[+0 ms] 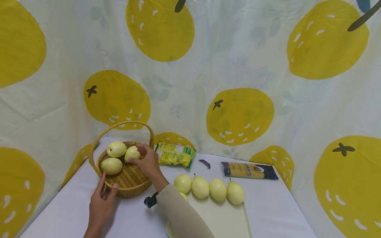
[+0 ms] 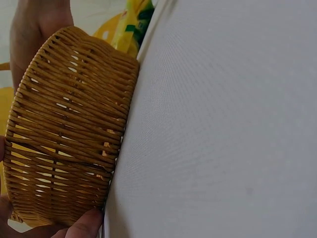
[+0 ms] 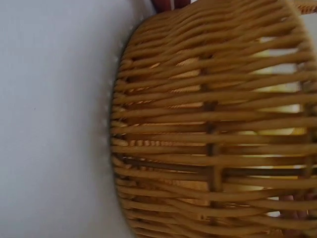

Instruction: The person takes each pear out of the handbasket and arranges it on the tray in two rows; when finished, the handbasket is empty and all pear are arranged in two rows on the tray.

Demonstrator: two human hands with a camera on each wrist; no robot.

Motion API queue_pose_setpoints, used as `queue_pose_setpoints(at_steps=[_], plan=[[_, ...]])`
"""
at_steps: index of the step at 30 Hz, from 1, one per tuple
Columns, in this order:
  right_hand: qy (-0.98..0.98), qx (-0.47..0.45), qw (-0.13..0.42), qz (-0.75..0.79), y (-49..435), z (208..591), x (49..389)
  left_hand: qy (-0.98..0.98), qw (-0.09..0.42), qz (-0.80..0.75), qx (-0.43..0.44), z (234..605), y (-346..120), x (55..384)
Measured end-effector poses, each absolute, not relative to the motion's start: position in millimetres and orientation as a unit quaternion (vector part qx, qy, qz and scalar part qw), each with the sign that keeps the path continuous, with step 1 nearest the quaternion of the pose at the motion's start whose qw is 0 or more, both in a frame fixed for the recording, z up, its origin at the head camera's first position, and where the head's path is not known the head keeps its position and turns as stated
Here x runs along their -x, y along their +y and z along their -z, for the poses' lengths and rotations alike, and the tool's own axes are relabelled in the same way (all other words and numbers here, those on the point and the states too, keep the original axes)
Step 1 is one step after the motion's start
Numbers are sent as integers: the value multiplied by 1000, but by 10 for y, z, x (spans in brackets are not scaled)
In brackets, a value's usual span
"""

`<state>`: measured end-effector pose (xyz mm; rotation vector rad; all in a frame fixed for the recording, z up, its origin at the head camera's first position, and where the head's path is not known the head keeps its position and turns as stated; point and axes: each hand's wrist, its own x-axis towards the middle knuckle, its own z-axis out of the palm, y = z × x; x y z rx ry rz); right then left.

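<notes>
A round wicker basket (image 1: 131,190) with a tall arched handle stands at the left of the table. Inside it are two pale yellow-green pears (image 1: 111,166) at its left side. My right hand (image 1: 150,163) reaches over the rim and holds a third pear (image 1: 132,153) between thumb and fingers, beside the other two. At the near left of the basket, my left hand (image 1: 102,201) grips the rim. In the left wrist view its thumb (image 2: 86,225) presses low on the woven wall. The weave hides most of the right hand in the right wrist view.
Several pears (image 1: 218,190) line the far edge of a cream tray (image 1: 226,221), partly covered by the right sleeve. Behind lie a yellow-green packet (image 1: 174,154), a small purple wrapper (image 1: 204,163) and a blue-and-yellow pack (image 1: 250,170). A fruit-printed curtain (image 1: 190,79) hangs behind.
</notes>
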<state>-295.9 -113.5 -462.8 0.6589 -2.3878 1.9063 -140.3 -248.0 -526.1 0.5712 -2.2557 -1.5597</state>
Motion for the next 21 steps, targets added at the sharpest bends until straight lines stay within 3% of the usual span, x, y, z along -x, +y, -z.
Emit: queue_pose_setpoints(at_steps=[21], plan=[[-856,-238,-45,-456,-1182,4734,3220,-797,191,544,-180,5274,-2458,1403]])
